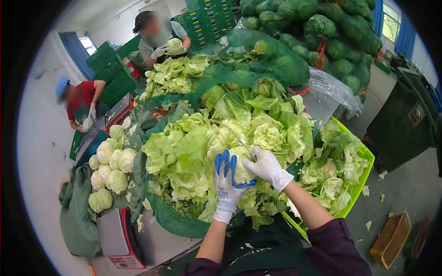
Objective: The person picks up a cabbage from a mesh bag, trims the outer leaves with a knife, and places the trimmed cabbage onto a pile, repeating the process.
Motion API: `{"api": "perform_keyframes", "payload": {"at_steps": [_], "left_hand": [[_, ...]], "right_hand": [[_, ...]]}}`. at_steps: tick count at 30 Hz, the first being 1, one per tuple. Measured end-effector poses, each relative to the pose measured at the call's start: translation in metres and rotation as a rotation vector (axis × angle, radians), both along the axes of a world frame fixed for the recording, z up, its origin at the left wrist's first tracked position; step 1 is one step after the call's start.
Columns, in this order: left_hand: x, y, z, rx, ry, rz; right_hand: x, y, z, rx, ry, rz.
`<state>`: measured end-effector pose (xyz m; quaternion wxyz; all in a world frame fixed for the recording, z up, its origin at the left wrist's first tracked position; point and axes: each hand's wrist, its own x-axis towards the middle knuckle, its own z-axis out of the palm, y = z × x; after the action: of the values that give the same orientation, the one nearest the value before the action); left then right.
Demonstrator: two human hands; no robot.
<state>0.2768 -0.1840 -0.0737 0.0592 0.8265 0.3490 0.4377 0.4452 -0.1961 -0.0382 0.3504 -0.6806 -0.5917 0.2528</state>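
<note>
My left hand (226, 186), in a white glove with blue-coated fingers, cups the near side of a pale cabbage head (243, 162). In my right hand (269, 169), gloved in white, is a knife; its thin blade (240, 140) points up and left over the cabbage. Most of the handle is hidden by the fingers. Around both hands lies a heap of loose cabbage leaves (184, 149) on green mesh netting (168, 218).
Trimmed cabbages (116, 181) lie left, behind a red-edged scale (113, 234). At right are a lime-green crate (366, 156) of leaves and a dark bin (405, 119). Two co-workers (159, 39) (83, 101) handle cabbages. Netted cabbages (336, 50) are stacked behind.
</note>
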Motion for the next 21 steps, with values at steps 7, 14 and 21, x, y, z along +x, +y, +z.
{"api": "perform_keyframes", "payload": {"at_steps": [7,14,21], "left_hand": [[-0.01,0.005,-0.006,-0.077,-0.109,-0.055],[-0.004,0.002,0.016,-0.137,-0.066,-0.108],[-0.005,0.014,0.014,-0.124,0.134,-0.005]], "right_hand": [[0.026,0.006,-0.007,-0.135,0.522,-0.165],[0.01,0.001,-0.001,0.198,0.137,-0.2],[-0.002,0.029,-0.007,-0.033,0.255,-0.048]]}}
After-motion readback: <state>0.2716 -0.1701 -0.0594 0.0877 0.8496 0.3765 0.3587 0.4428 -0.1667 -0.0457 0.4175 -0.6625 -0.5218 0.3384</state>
